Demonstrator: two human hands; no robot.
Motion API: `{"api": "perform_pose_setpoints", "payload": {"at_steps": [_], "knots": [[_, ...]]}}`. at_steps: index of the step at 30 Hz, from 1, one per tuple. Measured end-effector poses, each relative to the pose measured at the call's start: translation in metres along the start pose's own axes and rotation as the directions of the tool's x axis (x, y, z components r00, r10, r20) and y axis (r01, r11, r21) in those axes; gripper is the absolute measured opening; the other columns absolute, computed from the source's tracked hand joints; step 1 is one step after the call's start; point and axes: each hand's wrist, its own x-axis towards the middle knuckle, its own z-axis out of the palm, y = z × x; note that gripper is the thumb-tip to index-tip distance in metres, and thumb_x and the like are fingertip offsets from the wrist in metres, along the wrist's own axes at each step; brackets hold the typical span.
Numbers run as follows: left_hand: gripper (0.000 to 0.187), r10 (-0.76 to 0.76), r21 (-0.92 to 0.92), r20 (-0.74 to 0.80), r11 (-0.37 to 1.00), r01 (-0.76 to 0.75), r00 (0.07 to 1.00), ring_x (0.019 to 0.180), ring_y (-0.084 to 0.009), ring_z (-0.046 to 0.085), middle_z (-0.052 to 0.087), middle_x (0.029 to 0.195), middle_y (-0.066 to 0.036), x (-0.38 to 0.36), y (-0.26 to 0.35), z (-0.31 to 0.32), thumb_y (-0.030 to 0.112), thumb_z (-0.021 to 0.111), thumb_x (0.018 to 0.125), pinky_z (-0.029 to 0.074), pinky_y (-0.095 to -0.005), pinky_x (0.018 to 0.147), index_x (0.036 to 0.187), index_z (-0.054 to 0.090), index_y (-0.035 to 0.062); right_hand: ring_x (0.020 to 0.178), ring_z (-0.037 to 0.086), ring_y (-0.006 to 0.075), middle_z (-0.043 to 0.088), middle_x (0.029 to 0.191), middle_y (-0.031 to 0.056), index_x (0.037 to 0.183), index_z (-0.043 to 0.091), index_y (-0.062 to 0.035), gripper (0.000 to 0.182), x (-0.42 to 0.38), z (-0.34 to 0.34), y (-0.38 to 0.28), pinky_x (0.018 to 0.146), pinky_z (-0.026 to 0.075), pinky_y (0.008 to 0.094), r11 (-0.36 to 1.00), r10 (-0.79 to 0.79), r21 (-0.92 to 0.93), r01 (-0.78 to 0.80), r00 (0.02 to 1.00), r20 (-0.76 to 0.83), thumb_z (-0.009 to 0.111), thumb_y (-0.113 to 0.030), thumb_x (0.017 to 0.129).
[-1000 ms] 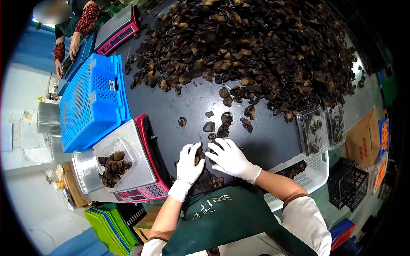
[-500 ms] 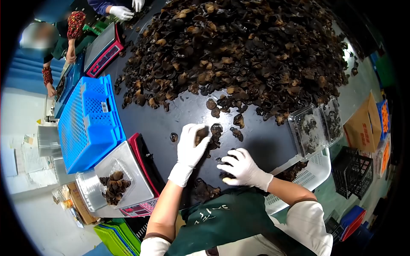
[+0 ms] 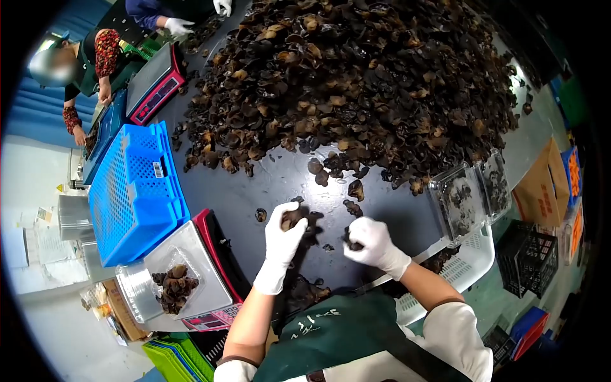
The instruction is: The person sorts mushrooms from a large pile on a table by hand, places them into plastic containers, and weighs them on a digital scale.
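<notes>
Your left hand [image 3: 283, 234], in a white glove, sits centre frame, fingers curled round a dark brown dried wood-ear mushroom piece [image 3: 291, 218] held at the fingertips. Your right hand [image 3: 371, 240], also gloved, is closed into a loose fist just right of it, with another dark mushroom piece [image 3: 352, 243] showing at the thumb side; how tightly it grips, you cannot tell.

Around both hands on the dark glossy worktop [image 3: 254, 184]: roughly half a dozen loose mushroom pieces [image 3: 354, 189], scattered and mostly apart from each other. A small heap lies at the worktop edge against your green apron [image 3: 331, 331].

Lower left: one grey weighing scale with a red body [image 3: 194, 270], carrying one clear plastic tray [image 3: 170, 280] partly filled with mushrooms. By the look of it this tray is not yet full. A stack of empty clear trays [image 3: 130, 290] sits touching the scale's left side.

Right of frame: two clear lidded boxes [image 3: 459, 200] already packed, side by side on a white perforated crate [image 3: 468, 258].

Upper frame: the big mound of dried mushrooms [image 3: 369, 76], too many to count, so most of the stock remains unsorted.

Left: one blue perforated plastic crate [image 3: 133, 184], and a second scale [image 3: 153, 79] beyond it. Upper left, two other people; one patterned sleeve [image 3: 105, 48], one white-gloved hand [image 3: 178, 25].
</notes>
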Motion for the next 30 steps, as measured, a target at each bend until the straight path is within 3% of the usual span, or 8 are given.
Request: {"api": "perform_pose_setpoints", "payload": {"at_steps": [3,6,8,16,22,24,26,30], "knots": [[0.033,-0.290,-0.697,0.129,0.654,0.295,0.948,0.095,-0.0195,0.063,0.061,0.108,-0.010,-0.024,-0.011,-0.018,-0.001,0.062,0.086,0.053,-0.0294,0.080,0.117,0.054,0.0049,0.066,0.060,0.0266,0.057,0.082,0.0063,0.076,0.053,-0.0090,0.023,0.009,-0.007,0.005,0.057,0.050,0.0359,0.975,0.215,-0.025,-0.221,0.966,-0.144,0.074,-0.009,0.065],[0.027,-0.341,-0.848,0.530,-0.191,0.495,0.776,0.094,-0.0231,0.061,0.062,0.107,-0.010,-0.053,-0.021,-0.038,0.017,0.052,0.094,0.049,-0.0257,0.050,0.118,0.056,0.0075,0.072,0.064,0.0283,0.062,0.099,0.0080,0.073,0.053,-0.0066,0.023,0.020,-0.005,-0.003,0.060,0.052,0.0352,0.934,0.282,-0.199,-0.297,0.954,-0.098,0.073,-0.007,0.063],[0.030,-0.213,-0.760,0.611,-0.428,0.489,0.762,0.087,-0.0224,0.056,0.061,0.110,-0.009,-0.070,-0.029,-0.038,0.023,0.050,0.095,0.047,-0.0237,0.050,0.119,0.055,0.0050,0.077,0.065,0.0262,0.063,0.106,0.0071,0.073,0.055,-0.0078,0.021,0.019,0.005,-0.003,0.063,0.053,0.0356,0.877,0.253,-0.424,-0.226,0.967,0.008,0.073,-0.012,0.063],[0.029,-0.171,-0.764,0.605,-0.402,0.505,0.778,0.083,-0.0229,0.056,0.056,0.110,-0.009,-0.104,-0.010,-0.062,0.021,0.050,0.098,0.045,-0.0227,0.048,0.119,0.052,0.0029,0.075,0.062,0.0314,0.063,0.089,0.0087,0.083,0.058,-0.0102,0.018,0.016,0.020,0.012,0.064,0.051,0.0393,0.827,0.360,-0.439,-0.351,0.931,-0.066,0.069,-0.016,0.071],[0.043,-0.183,-0.903,0.412,-0.209,0.374,0.893,0.092,-0.0265,0.058,0.052,0.119,-0.012,-0.144,0.010,-0.130,0.015,0.057,0.094,0.047,-0.0279,0.054,0.135,0.044,0.0157,0.064,0.043,0.0083,0.047,0.067,-0.0008,0.074,0.045,-0.0048,0.025,0.027,0.028,-0.011,0.059,0.041,0.0257,0.827,0.559,0.242,-0.507,0.788,-0.260,0.069,-0.003,0.075],[0.035,-0.398,-0.958,0.286,-0.118,0.261,0.872,0.088,-0.0247,0.060,0.056,0.112,-0.012,-0.156,0.012,-0.168,0.013,0.057,0.091,0.047,-0.0282,0.050,0.125,0.050,0.0127,0.067,0.043,0.0077,0.047,0.070,-0.0014,0.073,0.043,-0.0060,0.026,0.046,0.045,-0.044,0.062,0.041,0.0246,0.829,0.518,0.376,-0.414,0.823,-0.235,0.069,-0.001,0.075],[0.033,-0.163,-0.996,0.046,0.073,0.058,0.986,0.094,-0.0240,0.061,0.057,0.114,-0.012,-0.158,0.010,-0.212,0.010,0.057,0.089,0.051,-0.0319,0.055,0.121,0.051,0.0116,0.069,0.044,0.0082,0.045,0.073,-0.0009,0.073,0.043,-0.0062,0.027,0.063,0.074,-0.072,0.064,0.041,0.0245,0.817,0.461,0.446,-0.366,0.879,-0.123,0.070,-0.002,0.074],[0.036,-0.049,-0.448,-0.578,0.854,-0.266,0.814,0.103,-0.0207,0.060,0.058,0.116,-0.012,-0.154,-0.004,-0.285,0.000,0.060,0.086,0.050,-0.0343,0.088,0.121,0.051,0.0034,0.072,0.052,0.0102,0.055,0.078,0.0019,0.078,0.052,-0.0043,0.023,0.110,0.134,-0.158,0.066,0.046,0.0257,0.800,0.216,0.543,-0.255,0.967,0.136,0.074,-0.006,0.071]]}}
